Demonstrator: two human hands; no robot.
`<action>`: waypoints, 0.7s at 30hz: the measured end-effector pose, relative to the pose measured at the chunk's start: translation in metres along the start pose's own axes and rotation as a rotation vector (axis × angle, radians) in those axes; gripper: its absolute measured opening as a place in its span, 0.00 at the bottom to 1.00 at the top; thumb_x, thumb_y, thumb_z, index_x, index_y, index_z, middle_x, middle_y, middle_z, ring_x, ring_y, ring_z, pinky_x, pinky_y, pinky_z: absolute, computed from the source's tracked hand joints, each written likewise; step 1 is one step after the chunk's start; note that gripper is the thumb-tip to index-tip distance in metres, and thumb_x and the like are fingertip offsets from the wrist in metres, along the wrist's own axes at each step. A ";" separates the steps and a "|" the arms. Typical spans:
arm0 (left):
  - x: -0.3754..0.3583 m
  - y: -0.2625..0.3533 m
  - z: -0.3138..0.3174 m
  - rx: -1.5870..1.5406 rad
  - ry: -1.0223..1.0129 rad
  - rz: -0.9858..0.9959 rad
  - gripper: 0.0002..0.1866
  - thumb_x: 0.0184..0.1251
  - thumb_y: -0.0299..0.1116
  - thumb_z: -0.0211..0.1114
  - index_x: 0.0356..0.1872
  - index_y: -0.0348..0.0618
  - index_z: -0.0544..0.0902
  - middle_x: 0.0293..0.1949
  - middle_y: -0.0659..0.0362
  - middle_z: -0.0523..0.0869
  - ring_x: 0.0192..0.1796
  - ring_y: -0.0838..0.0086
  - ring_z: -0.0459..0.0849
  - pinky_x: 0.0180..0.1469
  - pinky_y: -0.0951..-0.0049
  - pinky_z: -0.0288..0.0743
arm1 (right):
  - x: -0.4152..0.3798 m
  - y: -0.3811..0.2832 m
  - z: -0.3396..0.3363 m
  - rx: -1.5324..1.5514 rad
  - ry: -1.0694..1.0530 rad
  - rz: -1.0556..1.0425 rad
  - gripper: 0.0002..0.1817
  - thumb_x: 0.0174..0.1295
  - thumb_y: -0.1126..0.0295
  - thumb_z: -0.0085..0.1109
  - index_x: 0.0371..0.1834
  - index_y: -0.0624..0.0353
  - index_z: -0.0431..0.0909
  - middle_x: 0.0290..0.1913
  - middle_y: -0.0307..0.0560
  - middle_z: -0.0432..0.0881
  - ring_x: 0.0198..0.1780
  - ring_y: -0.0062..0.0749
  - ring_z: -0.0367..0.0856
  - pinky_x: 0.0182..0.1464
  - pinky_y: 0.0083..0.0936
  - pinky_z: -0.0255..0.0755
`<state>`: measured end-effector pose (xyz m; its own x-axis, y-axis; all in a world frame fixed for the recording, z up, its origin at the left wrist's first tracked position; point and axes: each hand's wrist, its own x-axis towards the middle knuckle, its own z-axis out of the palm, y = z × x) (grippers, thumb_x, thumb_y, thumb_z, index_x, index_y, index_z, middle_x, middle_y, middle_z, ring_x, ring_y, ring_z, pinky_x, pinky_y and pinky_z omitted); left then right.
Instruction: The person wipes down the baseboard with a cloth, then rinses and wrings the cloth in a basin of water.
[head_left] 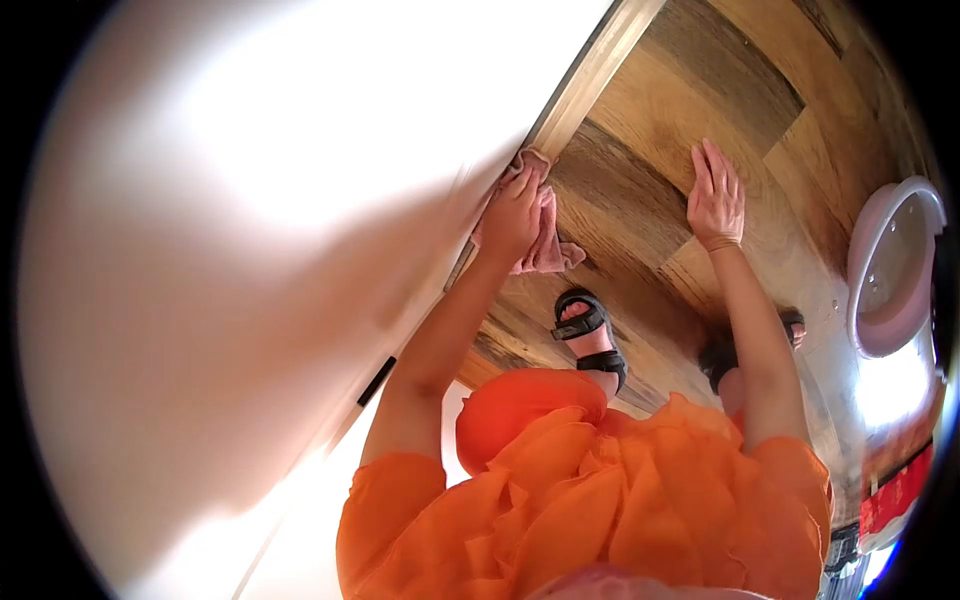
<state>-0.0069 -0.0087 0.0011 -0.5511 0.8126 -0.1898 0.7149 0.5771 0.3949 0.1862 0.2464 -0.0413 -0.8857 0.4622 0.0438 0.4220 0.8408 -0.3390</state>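
Observation:
My left hand (512, 215) is closed on a pink cloth (545, 240), pressing it against the wooden baseboard (590, 75) at the foot of the white wall (300, 150). Part of the cloth hangs loose past my fingers and spreads over the wood-look floor (640, 190). To the right, my right hand (717, 205) is held out over the floor, fingers stretched and holding nothing.
A pale pink basin (865, 290) with water in it stands at the right edge. My feet in black sandals (590, 335) are below my hands. Something red (895, 495) lies at the lower right.

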 end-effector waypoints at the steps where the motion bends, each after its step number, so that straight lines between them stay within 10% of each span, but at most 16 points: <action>1: 0.002 0.007 0.001 -0.016 0.017 -0.008 0.25 0.62 0.29 0.58 0.62 0.35 0.71 0.61 0.45 0.73 0.65 0.53 0.67 0.68 0.61 0.59 | 0.000 0.001 -0.001 -0.001 -0.011 0.004 0.30 0.60 0.75 0.49 0.68 0.47 0.63 0.69 0.37 0.63 0.66 0.39 0.65 0.63 0.37 0.65; 6: 0.061 0.032 -0.008 -0.341 -0.074 -0.150 0.21 0.64 0.29 0.57 0.59 0.34 0.73 0.63 0.47 0.71 0.66 0.55 0.66 0.68 0.62 0.60 | -0.002 0.003 -0.002 0.019 -0.065 0.000 0.30 0.59 0.74 0.51 0.68 0.48 0.62 0.70 0.37 0.61 0.67 0.36 0.63 0.65 0.39 0.63; 10: -0.005 -0.002 0.002 0.052 0.000 0.053 0.18 0.65 0.28 0.57 0.56 0.38 0.76 0.59 0.44 0.73 0.65 0.54 0.68 0.59 0.65 0.71 | -0.004 0.002 0.001 0.013 -0.047 0.014 0.30 0.60 0.74 0.50 0.68 0.46 0.62 0.70 0.37 0.61 0.67 0.37 0.63 0.65 0.40 0.63; 21: 0.021 0.008 -0.001 -0.040 0.040 0.072 0.17 0.65 0.29 0.56 0.53 0.32 0.77 0.58 0.44 0.75 0.63 0.55 0.70 0.62 0.65 0.69 | 0.002 0.001 -0.004 0.009 -0.044 0.002 0.30 0.60 0.75 0.49 0.68 0.48 0.63 0.69 0.38 0.62 0.66 0.39 0.64 0.63 0.38 0.65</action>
<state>-0.0127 0.0128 0.0011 -0.5159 0.8477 -0.1238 0.7360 0.5125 0.4422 0.1857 0.2495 -0.0376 -0.8924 0.4512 0.0018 0.4225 0.8371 -0.3476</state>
